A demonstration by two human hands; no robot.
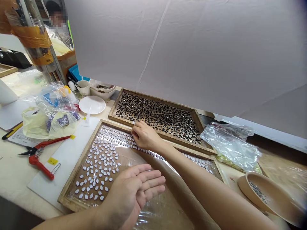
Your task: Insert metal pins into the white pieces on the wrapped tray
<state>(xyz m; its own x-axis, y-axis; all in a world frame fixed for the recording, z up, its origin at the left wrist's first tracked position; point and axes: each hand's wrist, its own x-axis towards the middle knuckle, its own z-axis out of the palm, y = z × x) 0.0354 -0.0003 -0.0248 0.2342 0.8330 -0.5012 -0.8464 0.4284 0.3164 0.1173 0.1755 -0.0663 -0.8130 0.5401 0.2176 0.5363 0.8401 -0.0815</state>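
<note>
My left hand (136, 191) is palm up over the near tray, its fingers stretched out and side by side; the hollow of the palm is partly hidden. Farther off, my right hand (145, 135) is closed with fingertips pinched at the tray's back edge; what they hold, if anything, is hidden. Under both hands lies a wooden-framed tray (80, 153) with a shiny clear film on its base. Small pale leaf-shaped pieces (94, 174) lie loosely spread on its left side, and tighter rows of small pieces (112, 135) run along its back.
Behind stands a second wooden tray (155, 111) with many small black pieces. Red-handled pruners (39, 156), a white plate (92, 104) and plastic bags (59, 124) lie left. At right are a clear bag (230, 143) and a tan bowl (271, 198). A grey-white sheet (192, 54) hangs behind.
</note>
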